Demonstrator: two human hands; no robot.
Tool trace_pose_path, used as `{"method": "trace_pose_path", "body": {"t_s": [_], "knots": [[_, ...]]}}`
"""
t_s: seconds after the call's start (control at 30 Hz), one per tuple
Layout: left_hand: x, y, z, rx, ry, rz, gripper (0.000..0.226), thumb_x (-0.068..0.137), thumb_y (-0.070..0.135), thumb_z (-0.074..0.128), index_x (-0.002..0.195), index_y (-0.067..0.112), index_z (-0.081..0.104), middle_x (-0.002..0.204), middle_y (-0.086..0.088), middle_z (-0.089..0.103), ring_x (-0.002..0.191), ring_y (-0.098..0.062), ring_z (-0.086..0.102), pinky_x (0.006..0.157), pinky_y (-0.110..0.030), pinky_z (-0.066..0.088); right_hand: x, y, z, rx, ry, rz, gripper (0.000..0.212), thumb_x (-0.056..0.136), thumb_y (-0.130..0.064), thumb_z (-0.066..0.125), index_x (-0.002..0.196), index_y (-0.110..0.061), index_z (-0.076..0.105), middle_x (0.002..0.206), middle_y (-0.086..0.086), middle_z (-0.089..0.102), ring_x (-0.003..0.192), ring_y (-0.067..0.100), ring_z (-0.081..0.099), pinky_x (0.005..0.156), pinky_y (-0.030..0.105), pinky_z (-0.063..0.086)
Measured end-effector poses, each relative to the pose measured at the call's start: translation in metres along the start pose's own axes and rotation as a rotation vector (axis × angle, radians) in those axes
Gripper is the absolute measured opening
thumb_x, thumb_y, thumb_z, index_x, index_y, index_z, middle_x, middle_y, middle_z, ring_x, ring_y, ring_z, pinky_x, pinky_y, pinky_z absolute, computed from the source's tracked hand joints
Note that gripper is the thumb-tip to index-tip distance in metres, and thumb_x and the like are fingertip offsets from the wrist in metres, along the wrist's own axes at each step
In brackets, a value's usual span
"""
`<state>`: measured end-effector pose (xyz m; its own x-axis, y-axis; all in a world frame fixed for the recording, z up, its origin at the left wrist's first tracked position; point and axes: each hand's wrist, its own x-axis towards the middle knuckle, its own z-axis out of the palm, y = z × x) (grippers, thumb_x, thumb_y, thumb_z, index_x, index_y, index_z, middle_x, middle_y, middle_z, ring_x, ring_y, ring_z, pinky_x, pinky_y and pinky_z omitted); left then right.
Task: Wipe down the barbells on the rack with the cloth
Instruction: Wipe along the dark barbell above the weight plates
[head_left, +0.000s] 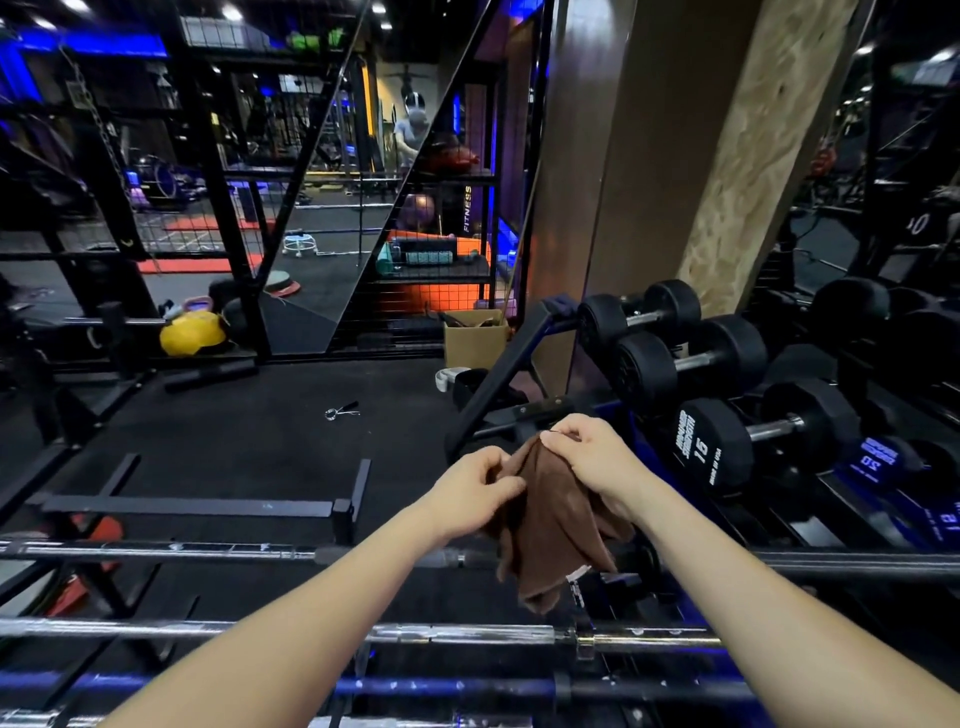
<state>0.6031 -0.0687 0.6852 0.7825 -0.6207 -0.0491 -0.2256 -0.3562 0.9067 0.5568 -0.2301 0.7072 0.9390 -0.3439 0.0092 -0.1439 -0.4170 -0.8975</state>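
A brown cloth (553, 525) hangs in the air above the rack, held by both hands. My left hand (470, 491) pinches its left edge and my right hand (589, 457) pinches its top corner. Below them several barbells lie horizontally on the rack: a chrome and dark bar (208, 552) farthest away, a chrome bar (457, 635) nearer, and a blue-lit bar (447, 687) nearest. The cloth's lower end dangles in front of the farthest bar, apart from the two nearer bars.
A dumbbell rack (519, 364) with black dumbbells (691, 364) stands at the right, one marked 16 (714, 449). A spring collar (342, 411) lies on the black floor. A cardboard box (474, 340), a yellow kettlebell (191, 335) and mesh racks stand behind.
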Motion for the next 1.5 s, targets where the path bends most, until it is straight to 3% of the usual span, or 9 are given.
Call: {"method": "trace_pose_path", "body": {"t_s": [0.2,0.47,0.57,0.67,0.77,1.1,1.2,1.33,1.5], "knots": [[0.003,0.001,0.021,-0.064,-0.071,-0.06,0.078,0.055,0.044,0.087,0.114,0.017,0.042,0.114,0.005,0.059,0.107,-0.01,0.057,0.094,-0.033,0.049,0.005,-0.001,0.01,0.19,0.005,0.098,0.014,0.098,-0.013,0.05,0.087,-0.006,0.056,0.081,0.009,0.058,0.073,0.016,0.054,0.066,0.029,0.045],[0.011,0.0,0.011,0.306,-0.138,0.102,0.035,0.076,0.015,0.075,0.093,0.016,0.045,0.091,0.003,0.055,0.083,-0.012,0.05,0.071,-0.026,0.039,0.003,0.012,-0.001,0.137,-0.042,0.102,0.028,0.098,-0.015,0.051,0.09,0.012,0.053,0.08,0.027,0.051,0.074,0.02,0.05,0.068,0.028,0.041],[0.014,-0.004,-0.006,0.308,-0.236,0.085,0.024,0.079,0.013,0.072,0.088,0.019,0.051,0.084,0.006,0.056,0.081,-0.012,0.051,0.076,-0.028,0.042,0.001,0.018,-0.008,0.038,-0.117,0.074,0.026,0.095,-0.025,0.057,0.081,-0.004,0.058,0.094,0.029,0.059,0.079,0.02,0.053,0.073,0.031,0.04],[0.014,-0.009,-0.013,0.177,-0.271,0.031,0.014,0.089,0.01,0.062,0.087,0.022,0.055,0.08,0.007,0.056,0.078,-0.01,0.051,0.077,-0.029,0.043,-0.003,0.018,-0.012,-0.044,-0.183,0.039,0.032,0.091,-0.039,0.06,0.074,-0.012,0.059,0.074,0.011,0.059,0.07,0.015,0.055,0.07,0.03,0.042],[0.013,-0.008,-0.018,0.111,-0.218,-0.002,0.021,0.096,0.009,0.052,0.081,0.024,0.056,0.072,0.008,0.052,0.07,-0.007,0.046,0.068,-0.024,0.037,-0.007,0.015,-0.015,-0.234,-0.264,-0.016,0.028,0.082,-0.044,0.069,0.073,-0.019,0.06,0.07,-0.007,0.057,0.068,0.007,0.053,0.066,0.024,0.039],[0.011,-0.002,-0.014,0.352,-0.092,0.027,0.015,0.099,0.009,0.039,0.091,0.017,0.05,0.081,0.004,0.053,0.073,-0.011,0.048,0.058,-0.022,0.035,-0.009,0.015,-0.011,-0.689,-0.425,-0.099,0.033,0.064,-0.027,0.084,0.069,-0.028,0.051,0.077,-0.005,0.062,0.075,0.014,0.059,0.063,0.025,0.042],[0.01,0.0,-0.021,0.359,-0.157,0.053,0.01,0.094,0.029,0.056,0.092,0.02,0.052,0.088,0.006,0.058,0.086,-0.013,0.054,0.071,-0.025,0.04,-0.008,0.018,-0.012,-0.625,-0.402,-0.084,0.026,0.065,-0.004,0.07,0.067,-0.023,0.052,0.066,-0.005,0.058,0.064,0.013,0.054,0.057,0.024,0.04],[0.009,0.002,-0.031,0.696,-0.355,0.032,0.061,0.06,0.041,0.086,0.106,0.019,0.054,0.104,0.005,0.062,0.095,-0.015,0.059,0.08,-0.026,0.046,-0.009,0.018,-0.014,-0.543,-0.424,-0.048,0.013,0.066,0.002,0.065,0.078,-0.005,0.064,0.059,-0.003,0.053,0.056,0.011,0.047,0.054,0.023,0.036],[0.01,-0.004,-0.023,0.921,-0.112,0.017,0.035,0.072,0.04,0.076,0.096,0.019,0.062,0.101,-0.004,0.067,0.096,-0.024,0.062,0.074,-0.029,0.044,-0.005,0.025,-0.009,-0.405,-0.352,0.003,0.015,0.072,-0.016,0.072,0.074,-0.004,0.064,0.063,-0.002,0.058,0.062,0.012,0.052,0.061,0.027,0.038]]}}
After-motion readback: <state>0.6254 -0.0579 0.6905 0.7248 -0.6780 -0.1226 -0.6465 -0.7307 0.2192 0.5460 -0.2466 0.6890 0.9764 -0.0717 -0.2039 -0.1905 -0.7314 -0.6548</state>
